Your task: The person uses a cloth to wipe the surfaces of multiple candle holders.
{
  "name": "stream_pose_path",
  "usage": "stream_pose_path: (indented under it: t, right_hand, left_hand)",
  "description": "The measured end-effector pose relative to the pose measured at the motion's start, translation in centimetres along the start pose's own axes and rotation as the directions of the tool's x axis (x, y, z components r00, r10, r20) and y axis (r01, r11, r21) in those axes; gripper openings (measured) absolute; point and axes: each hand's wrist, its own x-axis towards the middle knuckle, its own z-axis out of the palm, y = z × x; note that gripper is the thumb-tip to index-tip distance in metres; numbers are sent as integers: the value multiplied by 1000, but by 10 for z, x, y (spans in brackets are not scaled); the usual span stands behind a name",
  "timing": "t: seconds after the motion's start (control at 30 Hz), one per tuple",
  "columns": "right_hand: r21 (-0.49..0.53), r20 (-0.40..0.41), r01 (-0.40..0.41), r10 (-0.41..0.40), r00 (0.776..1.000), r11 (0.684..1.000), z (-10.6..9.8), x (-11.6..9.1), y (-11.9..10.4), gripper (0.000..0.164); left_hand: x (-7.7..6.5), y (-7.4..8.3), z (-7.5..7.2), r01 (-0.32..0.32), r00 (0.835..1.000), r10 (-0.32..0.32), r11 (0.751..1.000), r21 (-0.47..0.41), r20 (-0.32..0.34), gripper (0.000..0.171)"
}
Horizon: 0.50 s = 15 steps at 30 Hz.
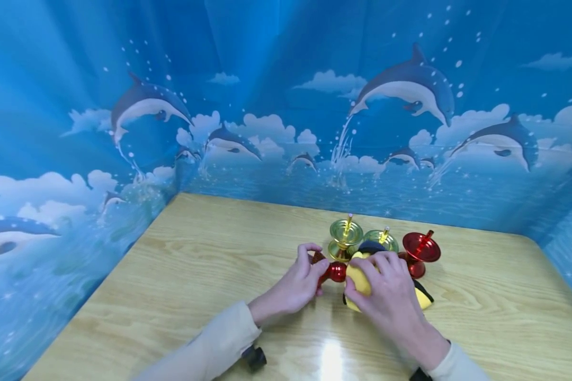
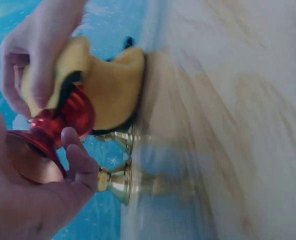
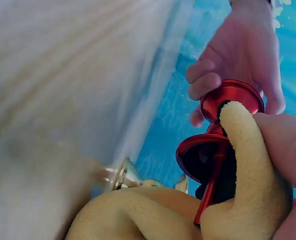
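My left hand (image 1: 297, 283) grips the flared base of a shiny red metal candle holder (image 1: 337, 272), which is tipped on its side above the table. In the right wrist view, the holder's dish (image 3: 187, 157) and its thin central spike show beside the fabric. With my right hand (image 1: 391, 288) I hold a yellow cloth (image 1: 359, 278) with black edging against the stem and dish. The cloth (image 2: 113, 90) hangs down past the holder in the left wrist view. In the head view, cloth and right hand hide most of the dish.
Just behind my hands stand two gold candle holders (image 1: 345, 235), the second gold one (image 1: 381, 241) partly covered by the cloth. Another red candle holder (image 1: 421, 248) stands upright to their right. The wooden table (image 1: 209, 254) ends at a blue dolphin-print curtain (image 1: 267, 174).
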Motion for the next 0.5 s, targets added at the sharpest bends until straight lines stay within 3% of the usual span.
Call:
stream_pose_path:
  t: [0.07, 0.13, 0.2, 0.27, 0.3, 0.37, 0.43, 0.5]
  right_hand:
    - [11, -25, -2, 2, 1000, 1000, -1, 3, 1, 26]
    - [12, -41, 5, -4, 999, 1000, -2, 4, 2, 27]
    - [-1, -45, 15, -15, 999, 1000, -2, 5, 2, 27]
    - [-20, -24, 14, -14, 1000, 1000, -1, 4, 0, 28]
    - [-36, -11, 18, -19, 1000, 999, -1, 3, -1, 28]
    - [-77, 13, 32, -32, 999, 997, 1, 1, -5, 29]
    - [-123, 32, 62, -58, 998, 991, 1, 0, -8, 31]
    - [-154, 39, 93, -88, 995, 984, 1, -2, -12, 33]
  left_hand:
    - [-2, -3, -2, -107, 994, 106, 985, 137, 12, 48]
    - [-4, -5, -4, -176, 984, 175, 953, 246, 24, 53]
    - [-4, -7, -5, -215, 975, 219, 922, 321, 25, 53]
    - [-3, -8, -4, -208, 976, 218, 918, 337, 8, 47]
    - [-2, -8, -4, -194, 978, 208, 921, 339, -4, 44]
    - [0, -6, -4, -119, 991, 130, 951, 284, -22, 39]
    - [3, -2, -4, 0, 1000, 5, 980, 198, -26, 39]
    - [6, 2, -5, 120, 993, -120, 987, 105, -4, 43]
